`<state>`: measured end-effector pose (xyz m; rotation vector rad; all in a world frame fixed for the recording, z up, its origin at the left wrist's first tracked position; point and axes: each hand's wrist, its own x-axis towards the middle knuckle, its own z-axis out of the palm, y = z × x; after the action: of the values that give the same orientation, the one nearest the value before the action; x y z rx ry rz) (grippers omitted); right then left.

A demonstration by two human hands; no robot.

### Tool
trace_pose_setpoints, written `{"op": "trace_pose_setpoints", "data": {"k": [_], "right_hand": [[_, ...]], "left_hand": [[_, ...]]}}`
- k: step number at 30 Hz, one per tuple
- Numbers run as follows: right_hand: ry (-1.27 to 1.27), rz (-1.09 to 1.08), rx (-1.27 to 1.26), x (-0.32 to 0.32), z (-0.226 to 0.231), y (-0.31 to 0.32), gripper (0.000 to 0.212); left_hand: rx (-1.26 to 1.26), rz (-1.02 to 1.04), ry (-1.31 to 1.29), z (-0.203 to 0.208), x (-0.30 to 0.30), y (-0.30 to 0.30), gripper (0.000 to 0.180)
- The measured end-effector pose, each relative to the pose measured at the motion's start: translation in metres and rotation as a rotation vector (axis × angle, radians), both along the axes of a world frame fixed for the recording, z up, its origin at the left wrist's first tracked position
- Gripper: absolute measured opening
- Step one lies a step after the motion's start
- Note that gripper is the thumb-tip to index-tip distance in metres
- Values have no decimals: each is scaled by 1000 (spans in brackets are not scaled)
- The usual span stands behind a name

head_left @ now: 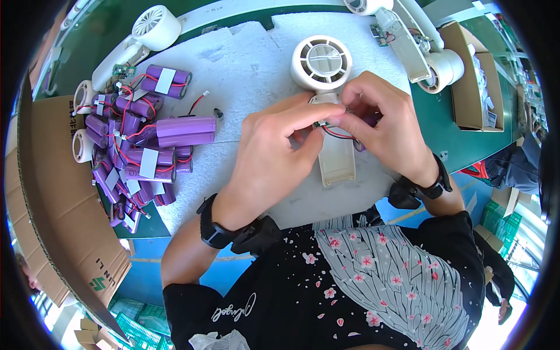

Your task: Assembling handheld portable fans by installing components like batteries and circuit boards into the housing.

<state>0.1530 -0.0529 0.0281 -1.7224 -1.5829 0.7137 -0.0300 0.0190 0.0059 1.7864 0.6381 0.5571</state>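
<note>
A white plastic handheld fan with a round, spoked head [322, 61] lies on a pale foam sheet [239, 70] in front of the person, its head pointing away and its open, cream-coloured handle shell [338, 167] toward the body. Both hands meet over the top of that shell, just below the head. The left hand [280, 143] curves in from the left, forefinger stretched across to the right thumb and thumb bent beneath; whether it grips anything cannot be told. The right hand [382, 119] has thumb and fingers drawn together, but the spot between them is hidden, so what it pinches, if anything, cannot be told. Thin red and black wires [338, 135] run between the hands, and part of a purple cylindrical battery [360, 146] shows under the right palm. Left of the hands lies a heap of purple battery packs [186, 131] with red leads; a brown cardboard box [468, 87] stands at right on the green tabletop [433, 111].
</note>
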Motion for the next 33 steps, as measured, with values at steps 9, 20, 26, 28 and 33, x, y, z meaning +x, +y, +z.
{"op": "trace_pose_setpoints", "data": {"k": [9, 20, 26, 28, 33], "right_hand": [[-97, 151, 66, 23, 20, -19, 22], [-468, 329, 167, 37, 22, -39, 12], [-611, 424, 183, 33, 26, -35, 12], [-657, 436, 189, 31, 26, -34, 13], [-606, 386, 170, 35, 22, -33, 14]], "left_hand": [[-9, 14, 4, 2, 0, 1, 38], [-28, 27, 6, 1, 3, -1, 38], [2, 42, -30, -2, 4, -1, 36], [-59, 17, -4, -1, 3, -1, 37], [-73, -2, -1, -2, 1, 1, 37]]}}
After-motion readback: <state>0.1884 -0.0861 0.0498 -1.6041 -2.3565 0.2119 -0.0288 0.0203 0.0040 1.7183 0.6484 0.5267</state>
